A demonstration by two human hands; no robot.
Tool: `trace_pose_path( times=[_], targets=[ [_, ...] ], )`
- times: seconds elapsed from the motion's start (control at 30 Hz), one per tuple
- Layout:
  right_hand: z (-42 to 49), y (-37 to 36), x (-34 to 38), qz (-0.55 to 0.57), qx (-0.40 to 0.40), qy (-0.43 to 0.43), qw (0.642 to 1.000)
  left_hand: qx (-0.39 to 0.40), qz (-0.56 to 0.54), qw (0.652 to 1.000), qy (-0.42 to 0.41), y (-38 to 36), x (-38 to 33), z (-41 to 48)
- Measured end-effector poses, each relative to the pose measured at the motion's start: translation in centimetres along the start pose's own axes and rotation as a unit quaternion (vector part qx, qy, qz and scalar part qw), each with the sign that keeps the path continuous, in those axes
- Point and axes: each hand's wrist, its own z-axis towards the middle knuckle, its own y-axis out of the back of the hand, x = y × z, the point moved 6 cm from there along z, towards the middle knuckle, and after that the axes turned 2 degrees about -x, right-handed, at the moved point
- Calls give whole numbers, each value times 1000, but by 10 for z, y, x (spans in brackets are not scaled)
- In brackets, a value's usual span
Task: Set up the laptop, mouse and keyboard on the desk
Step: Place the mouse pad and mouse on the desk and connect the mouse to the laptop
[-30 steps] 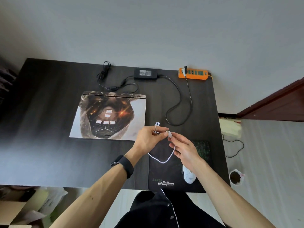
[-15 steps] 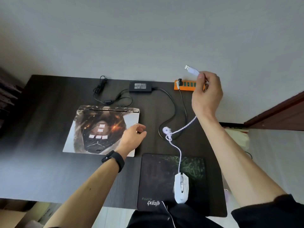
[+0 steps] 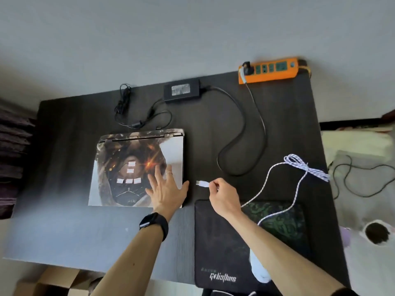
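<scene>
The white mouse (image 3: 257, 269) is mostly hidden under the right arm. Only a small pale bit shows, near the front edge of the black mouse pad (image 3: 224, 242). The things on the floor to the right of the desk are too blurry to name.

The laptop (image 3: 128, 159) lies closed in the middle of the desk (image 3: 64, 231), with a picture on its lid. The left hand (image 3: 165, 189) rests flat on the lid's near right corner, fingers straight and spread apart. The right hand (image 3: 224, 195) is just beside the laptop's right edge. Its thumb and finger pinch the white plug (image 3: 203, 183), which points at the laptop but is not touching it. The white cable (image 3: 310, 171) loops away to the right, partly bunched up.

The desk is dark wood against a plain grey wall. At the back sit a black power brick (image 3: 181, 90) and an orange power strip (image 3: 269, 71), joined by a black cord. A cardboard box (image 3: 53, 280) sits on the floor, cut off at the bottom left.
</scene>
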Motion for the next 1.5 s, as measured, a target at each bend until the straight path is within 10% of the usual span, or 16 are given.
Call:
trace_pose_path(
  times=[0.43, 0.8, 1.5],
  targets=[
    [44, -19, -2, 72, -77, 81, 991, -77, 39, 996, -26, -24, -13, 41],
    [62, -36, 21, 57, 22, 42, 997, -99, 86, 981, -140, -13, 5, 36],
    [67, -32, 33, 58, 50, 31, 997, -138, 36, 985, -102, -23, 18, 32]
  ],
)
